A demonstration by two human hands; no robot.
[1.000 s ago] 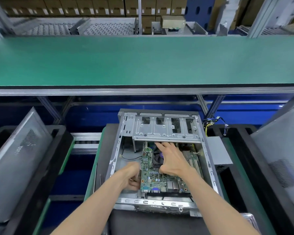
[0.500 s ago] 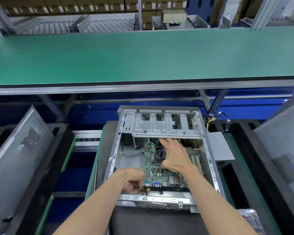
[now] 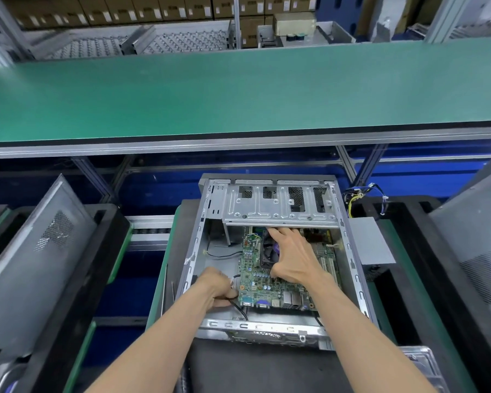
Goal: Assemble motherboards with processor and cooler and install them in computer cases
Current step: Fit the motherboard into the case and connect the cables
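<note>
An open grey computer case (image 3: 192,251) lies flat in front of me. A green motherboard (image 3: 262,287) sits inside it, its port row toward me. The black cooler fan (image 3: 270,252) on the board is partly hidden by my right hand (image 3: 292,258), which lies over it with fingers spread, fingertips reaching under the metal drive cage (image 3: 278,205). My left hand (image 3: 217,286) is curled at the board's near-left corner, fingers round a black cable (image 3: 238,307) there.
A wide green conveyor belt (image 3: 238,89) runs across behind the case. Black trays with grey case panels stand at left (image 3: 31,251) and right (image 3: 471,236). A grey power supply (image 3: 372,245) with coloured wires lies just right of the case.
My left hand slid toward me along the board's left edge to its near corner and took the black cable. My right hand reached farther back over the fan, under the drive cage.
</note>
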